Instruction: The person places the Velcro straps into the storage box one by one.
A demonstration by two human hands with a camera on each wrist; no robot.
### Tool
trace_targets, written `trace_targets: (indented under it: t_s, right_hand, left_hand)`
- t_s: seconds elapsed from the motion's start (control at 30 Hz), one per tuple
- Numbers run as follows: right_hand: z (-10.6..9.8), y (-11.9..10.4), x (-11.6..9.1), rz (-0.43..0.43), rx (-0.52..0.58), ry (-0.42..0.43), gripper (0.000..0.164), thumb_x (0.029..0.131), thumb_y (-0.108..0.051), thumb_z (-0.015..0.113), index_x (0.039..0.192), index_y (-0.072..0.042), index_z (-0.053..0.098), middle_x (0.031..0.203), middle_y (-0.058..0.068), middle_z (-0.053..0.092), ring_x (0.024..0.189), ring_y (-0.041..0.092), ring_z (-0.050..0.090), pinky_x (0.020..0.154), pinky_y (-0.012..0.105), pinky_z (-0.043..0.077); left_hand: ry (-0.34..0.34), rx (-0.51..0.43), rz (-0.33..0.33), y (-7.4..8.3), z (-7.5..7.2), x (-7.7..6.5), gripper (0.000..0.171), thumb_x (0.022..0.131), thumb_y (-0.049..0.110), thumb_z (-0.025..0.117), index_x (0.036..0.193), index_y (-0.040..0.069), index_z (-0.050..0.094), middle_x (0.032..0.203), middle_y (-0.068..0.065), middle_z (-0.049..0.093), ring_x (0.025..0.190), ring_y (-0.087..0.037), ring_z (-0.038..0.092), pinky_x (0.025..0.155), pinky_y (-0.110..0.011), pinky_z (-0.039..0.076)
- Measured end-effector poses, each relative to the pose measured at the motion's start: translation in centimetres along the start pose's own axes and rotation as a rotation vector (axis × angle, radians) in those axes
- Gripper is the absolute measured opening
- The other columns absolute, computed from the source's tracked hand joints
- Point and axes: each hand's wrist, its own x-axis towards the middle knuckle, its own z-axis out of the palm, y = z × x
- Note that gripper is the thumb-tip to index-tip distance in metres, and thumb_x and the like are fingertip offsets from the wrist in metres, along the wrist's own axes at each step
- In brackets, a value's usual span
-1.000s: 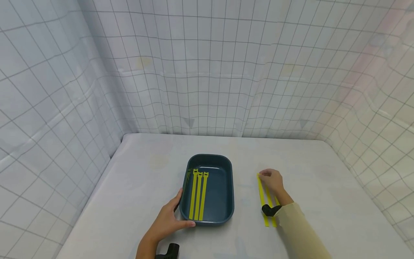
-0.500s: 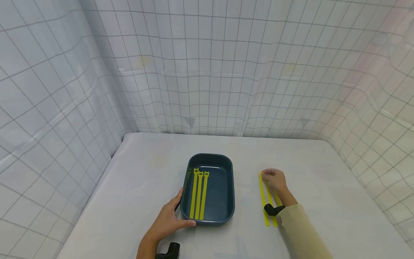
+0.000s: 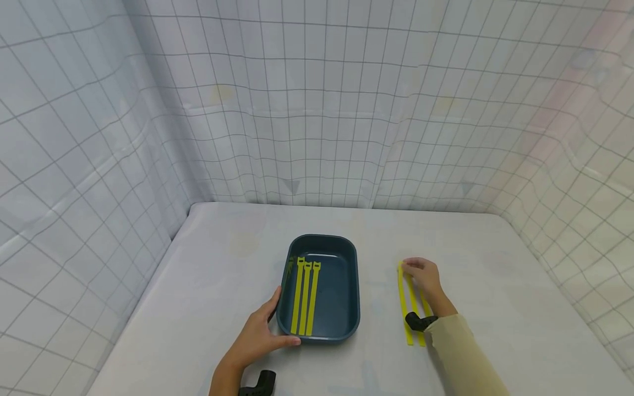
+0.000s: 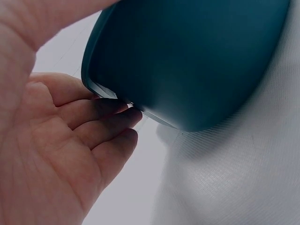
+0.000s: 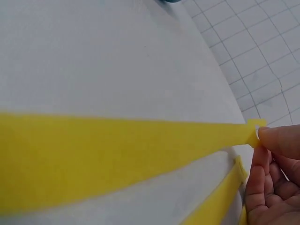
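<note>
A dark teal tray (image 3: 339, 300) stands near the middle of the table. Several yellow cable straps (image 3: 304, 300) lie lengthwise along its left side. My left hand (image 3: 255, 336) holds the tray's near left corner, thumb at the near rim and fingers against the left wall; the left wrist view shows the fingertips touching the tray wall (image 4: 187, 61). To the right, my right hand (image 3: 425, 279) pinches the slotted far end of a yellow cable strap (image 5: 140, 147) between thumb and fingers, with that end raised. Other yellow straps (image 5: 213, 201) lie beside it, partly hidden by the hand and wrist.
A white cloth covers the table (image 3: 223, 242). White gridded curtains (image 3: 317, 110) enclose it at the back and both sides. Black wrist mounts (image 3: 421, 322) are on both wrists, the right one over the straps.
My right hand has shifted slightly to the right, and the far end of the pinched strap has come up a little. The left hand and tray stay in place.
</note>
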Motion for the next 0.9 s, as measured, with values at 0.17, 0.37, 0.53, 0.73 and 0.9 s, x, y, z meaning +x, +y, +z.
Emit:
trace_targets:
  t_s: [0.17, 0.37, 0.53, 0.73, 0.9]
  right_hand:
    - [-0.2, -0.4, -0.4, -0.016, -0.007, 0.011, 0.027, 0.086, -0.013, 0.063, 0.105, 0.007, 0.062, 0.094, 0.012, 0.064, 0.079, 0.015, 0.055, 0.065, 0.021, 0.046]
    - [-0.5, -1.0, -0.7, -0.068, -0.009, 0.003, 0.028, 0.087, -0.015, 0.063, 0.105, 0.007, 0.062, 0.098, 0.015, 0.063, 0.082, 0.016, 0.057, 0.068, 0.020, 0.047]
    - [-1.0, -1.5, -1.1, -0.079, -0.011, 0.009, 0.028, 0.087, -0.016, 0.064, 0.105, 0.006, 0.063, 0.100, 0.014, 0.063, 0.083, 0.014, 0.057, 0.072, 0.023, 0.048]
    - [-1.4, -2.3, -1.6, -0.093, -0.032, 0.003, 0.029, 0.088, -0.018, 0.063, 0.106, 0.005, 0.062, 0.102, 0.015, 0.063, 0.087, 0.019, 0.056, 0.080, 0.034, 0.047]
    - [-1.9, -3.2, -2.1, -0.086, -0.063, -0.015, 0.031, 0.089, -0.020, 0.062, 0.108, 0.005, 0.061, 0.105, 0.016, 0.062, 0.092, 0.024, 0.055, 0.083, 0.033, 0.045]
  left_hand:
    - [-0.002, 0.004, 0.004, 0.0, 0.0, 0.1, 0.114, 0.058, 0.039, 0.086, 0.145, 0.004, 0.022, 0.146, -0.014, 0.028, 0.132, -0.031, 0.027, 0.102, -0.049, 0.029]
    - [0.008, 0.017, -0.009, 0.0, -0.1, 0.1, 0.115, 0.057, 0.040, 0.086, 0.145, 0.003, 0.022, 0.146, -0.014, 0.028, 0.132, -0.031, 0.028, 0.102, -0.048, 0.030]
    - [0.009, 0.023, -0.016, -0.2, 0.1, 0.1, 0.116, 0.057, 0.040, 0.086, 0.145, 0.004, 0.022, 0.146, -0.013, 0.027, 0.132, -0.030, 0.028, 0.102, -0.047, 0.030]
    - [0.022, 0.042, -0.027, -0.6, 0.5, 0.1, 0.119, 0.053, 0.044, 0.087, 0.145, 0.004, 0.023, 0.146, -0.011, 0.027, 0.131, -0.029, 0.029, 0.101, -0.045, 0.031]
    - [0.022, 0.035, -0.028, -0.5, 0.5, 0.1, 0.119, 0.053, 0.044, 0.087, 0.145, 0.004, 0.023, 0.146, -0.011, 0.027, 0.131, -0.029, 0.029, 0.101, -0.046, 0.031]
